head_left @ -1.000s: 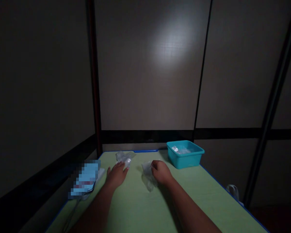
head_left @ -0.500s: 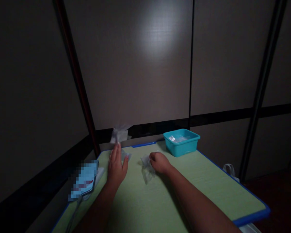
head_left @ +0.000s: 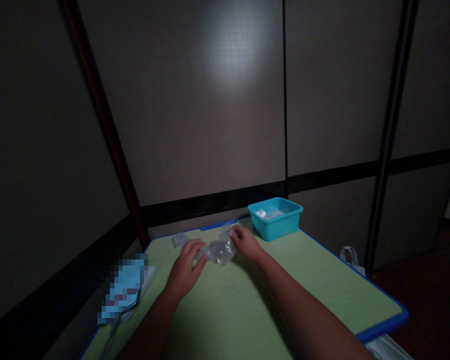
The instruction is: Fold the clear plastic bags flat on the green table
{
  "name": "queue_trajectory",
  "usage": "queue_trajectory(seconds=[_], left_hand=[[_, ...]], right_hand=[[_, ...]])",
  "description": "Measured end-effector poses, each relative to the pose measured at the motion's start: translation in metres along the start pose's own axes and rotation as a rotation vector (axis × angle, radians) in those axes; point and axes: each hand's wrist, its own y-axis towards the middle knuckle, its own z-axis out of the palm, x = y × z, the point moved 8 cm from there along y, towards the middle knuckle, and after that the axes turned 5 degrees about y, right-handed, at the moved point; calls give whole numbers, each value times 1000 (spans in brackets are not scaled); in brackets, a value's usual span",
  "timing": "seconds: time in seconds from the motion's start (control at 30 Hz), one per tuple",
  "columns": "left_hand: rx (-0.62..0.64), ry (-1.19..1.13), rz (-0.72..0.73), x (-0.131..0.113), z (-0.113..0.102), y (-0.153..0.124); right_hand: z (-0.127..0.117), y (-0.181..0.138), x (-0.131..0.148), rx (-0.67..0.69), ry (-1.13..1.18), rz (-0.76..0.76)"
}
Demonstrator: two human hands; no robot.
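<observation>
Clear plastic bag (head_left: 221, 251), easily torn
I have the right hand (head_left: 245, 242) pinching it; left hand (head_left: 186, 265), grip unclear; uneven tugging could rip it.

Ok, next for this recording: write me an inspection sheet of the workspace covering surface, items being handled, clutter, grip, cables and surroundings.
Surface: light green tabletop with a blue edge.
Items handled: crumpled clear plastic toward the far side; another plastic piece further left; turquoise basin at far right, holding clear pieces.
Clutter: blue pixelated item at the left edge, details hidden.
Grip: right hand pinches the crumpled plastic; left hand touches it, closure unclear.
Cables: grey cord-like strand at near left, type unclear.
Surroundings: dim; brownish panels behind, white looped handle beside the table's right edge.
</observation>
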Motion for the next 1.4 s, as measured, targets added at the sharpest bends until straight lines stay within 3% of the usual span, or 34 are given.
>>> queue_trajectory(seconds=[0.13, 0.3, 0.37, 0.5, 0.7, 0.83, 1.0, 1.17, 1.23, 1.4], left_hand=[[75, -149, -38, -8, 12, -2], [143, -507, -181, 5, 33, -8], [121, -656, -302, 13, 37, -10], [26, -933, -580, 28, 37, -15], [-111, -1318, -698, 42, 26, -14], [-155, -1336, -765, 52, 28, -17], [-135, -1197, -845, 50, 32, -24], [141, -1451, -738, 13, 40, -20], [196, -1473, -715, 8, 42, -20], [12, -1335, -762, 34, 43, -23]], right_hand=[[16, -1, 4, 107, 498, 43], [46, -18, 13, 371, 747, 204], [53, -25, 17, 430, 820, 256], [54, -27, 20, 437, 840, 271], [52, -29, 9, 493, 654, 274], [56, -34, 8, 569, 652, 293], [47, -28, 14, 434, 904, 279], [31, -21, 17, 301, 1007, 248], [28, -20, 15, 277, 985, 259], [32, -20, 3, 281, 967, 360]])
